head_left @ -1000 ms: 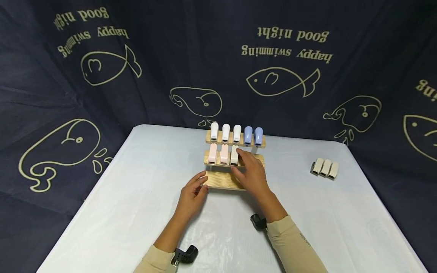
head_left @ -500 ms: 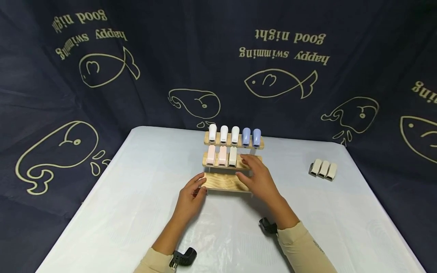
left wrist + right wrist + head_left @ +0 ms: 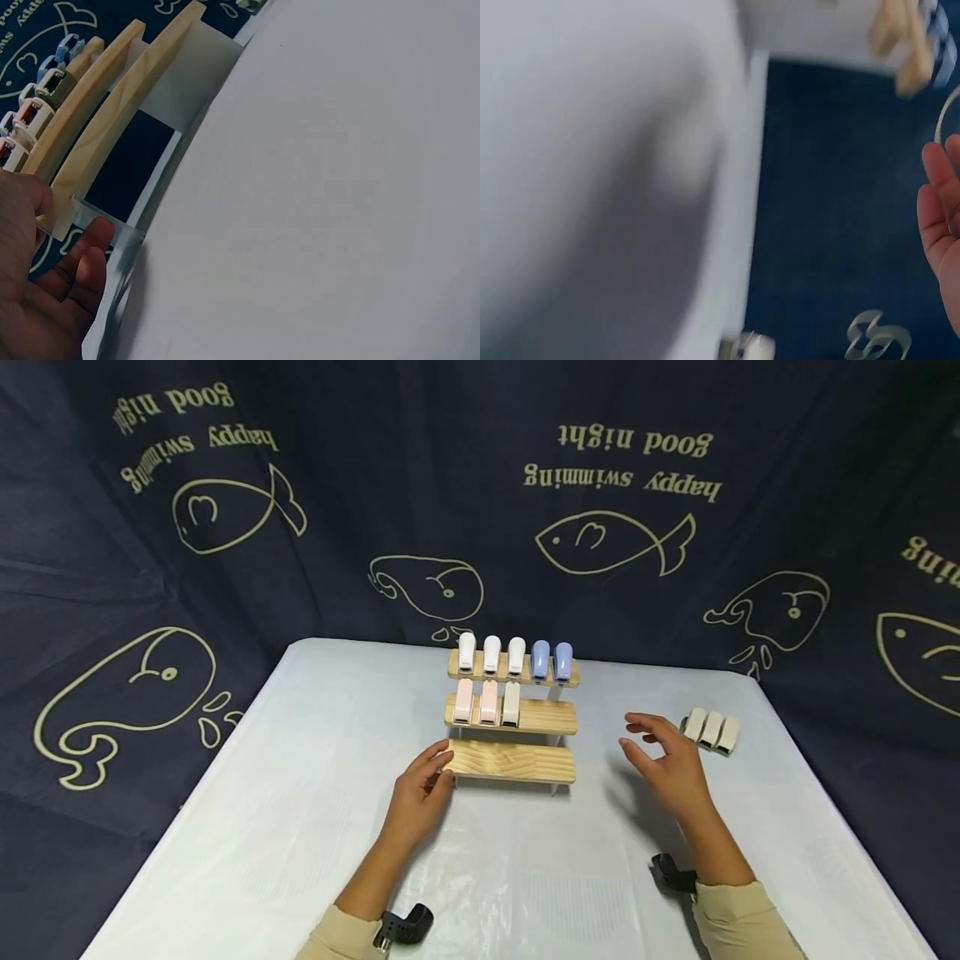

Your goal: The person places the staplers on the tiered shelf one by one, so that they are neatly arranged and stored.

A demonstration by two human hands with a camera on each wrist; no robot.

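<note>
A three-tier wooden rack (image 3: 517, 762) with clear supports stands on the table. My left hand (image 3: 417, 795) holds its lower left end, thumb and fingers around the corner; the left wrist view shows the fingers by the clear support (image 3: 124, 225). On the top tier stand white staplers (image 3: 491, 655) and two blue staplers (image 3: 562, 662). The middle tier bears two pink staplers (image 3: 488, 702) and one cream stapler (image 3: 511, 703) at its left. My right hand (image 3: 671, 768) hovers right of the rack, fingers bent loosely, holding nothing. Just beyond it lie cream staplers (image 3: 711, 730) in a row.
A white cloth covers the table (image 3: 300, 827). Behind it hangs a dark blue curtain (image 3: 337, 527) with fish drawings and lettering. Black straps with cameras sit on both wrists.
My right hand has left the cream stapler on the middle tier and moved right, towards the cream staplers on the table. The left hand has stayed at the rack's end.
</note>
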